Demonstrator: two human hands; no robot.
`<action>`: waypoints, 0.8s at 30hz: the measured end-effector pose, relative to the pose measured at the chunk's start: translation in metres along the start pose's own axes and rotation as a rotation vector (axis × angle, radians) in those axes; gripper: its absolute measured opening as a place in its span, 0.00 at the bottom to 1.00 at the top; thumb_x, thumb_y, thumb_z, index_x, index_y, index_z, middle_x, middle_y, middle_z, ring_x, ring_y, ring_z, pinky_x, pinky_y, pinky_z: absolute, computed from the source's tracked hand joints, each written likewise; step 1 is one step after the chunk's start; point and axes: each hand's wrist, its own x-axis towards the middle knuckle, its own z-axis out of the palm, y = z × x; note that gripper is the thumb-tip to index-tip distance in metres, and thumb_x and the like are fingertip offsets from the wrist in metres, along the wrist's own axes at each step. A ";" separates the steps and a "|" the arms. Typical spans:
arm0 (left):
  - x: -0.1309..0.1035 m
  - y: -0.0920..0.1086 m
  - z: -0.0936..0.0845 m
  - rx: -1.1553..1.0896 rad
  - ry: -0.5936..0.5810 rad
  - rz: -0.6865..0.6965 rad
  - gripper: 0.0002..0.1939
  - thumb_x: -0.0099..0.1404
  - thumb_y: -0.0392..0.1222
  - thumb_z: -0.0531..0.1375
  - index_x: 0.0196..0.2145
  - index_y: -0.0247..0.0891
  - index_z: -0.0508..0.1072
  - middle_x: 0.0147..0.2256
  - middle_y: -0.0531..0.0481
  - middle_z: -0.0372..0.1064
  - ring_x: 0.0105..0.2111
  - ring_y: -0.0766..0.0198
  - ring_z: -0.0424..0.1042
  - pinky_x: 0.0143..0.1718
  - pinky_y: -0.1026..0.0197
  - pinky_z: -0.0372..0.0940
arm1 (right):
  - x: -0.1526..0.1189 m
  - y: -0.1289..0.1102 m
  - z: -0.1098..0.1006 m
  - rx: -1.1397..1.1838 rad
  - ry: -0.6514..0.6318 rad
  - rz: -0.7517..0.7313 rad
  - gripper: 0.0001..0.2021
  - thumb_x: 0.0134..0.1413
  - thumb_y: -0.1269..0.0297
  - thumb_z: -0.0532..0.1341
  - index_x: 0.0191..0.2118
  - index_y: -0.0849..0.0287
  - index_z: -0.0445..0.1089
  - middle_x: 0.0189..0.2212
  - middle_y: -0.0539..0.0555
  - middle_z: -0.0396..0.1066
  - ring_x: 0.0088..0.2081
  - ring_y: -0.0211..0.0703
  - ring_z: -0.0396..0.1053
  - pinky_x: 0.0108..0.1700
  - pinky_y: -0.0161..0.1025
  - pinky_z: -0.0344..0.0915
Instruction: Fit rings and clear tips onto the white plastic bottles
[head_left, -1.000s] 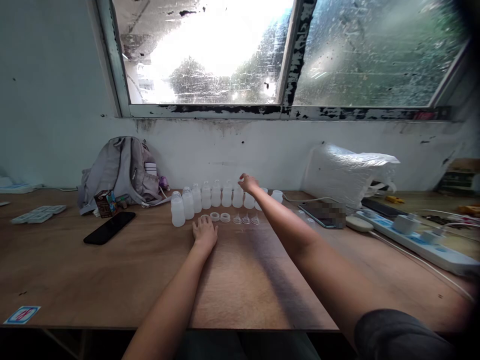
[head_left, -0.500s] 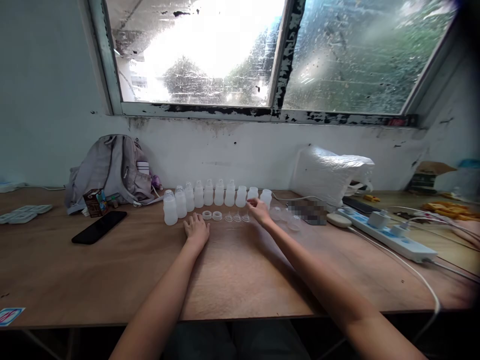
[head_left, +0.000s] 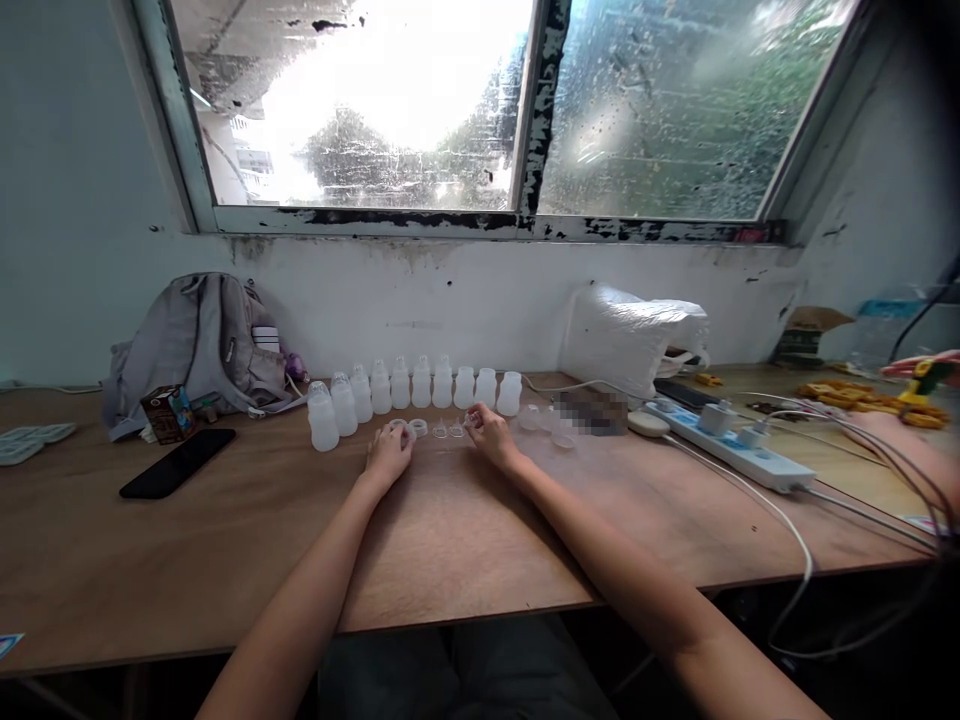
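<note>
My left hand (head_left: 389, 453) rests on the table with its fingers curled at a white bottle collar ring (head_left: 403, 425). A second collar ring (head_left: 418, 428) lies just right of it. My right hand (head_left: 493, 438) pinches a clear bottle nipple (head_left: 472, 420) just above the table. Two more clear nipples (head_left: 440, 430) stand between my hands. Behind them runs a curved row of frosted baby bottles (head_left: 380, 388); several wear tops, and the three at the right end, such as this open bottle (head_left: 510, 393), have none. Clear dome caps (head_left: 562, 436) lie right of my right hand.
A phone (head_left: 178, 464), a drink carton (head_left: 169, 413) and a grey backpack (head_left: 202, 335) are at the left. To the right are a power strip (head_left: 731, 445) with cables, a white plastic bag (head_left: 630, 340) and another person's hand (head_left: 892, 440) near yellow parts.
My right hand came down from beside the open bottles to the rightmost nipple and closed on it. My left fingers moved onto the left collar ring. The camera view turned slightly right.
</note>
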 end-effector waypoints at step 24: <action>-0.005 0.020 0.004 -0.429 0.149 0.331 0.18 0.50 0.35 0.59 0.40 0.39 0.64 0.40 0.48 0.63 0.40 0.64 0.65 0.43 0.62 0.61 | -0.018 -0.044 0.014 0.644 -0.187 -0.012 0.17 0.38 0.75 0.54 0.39 0.59 0.62 0.29 0.50 0.68 0.29 0.36 0.66 0.32 0.33 0.63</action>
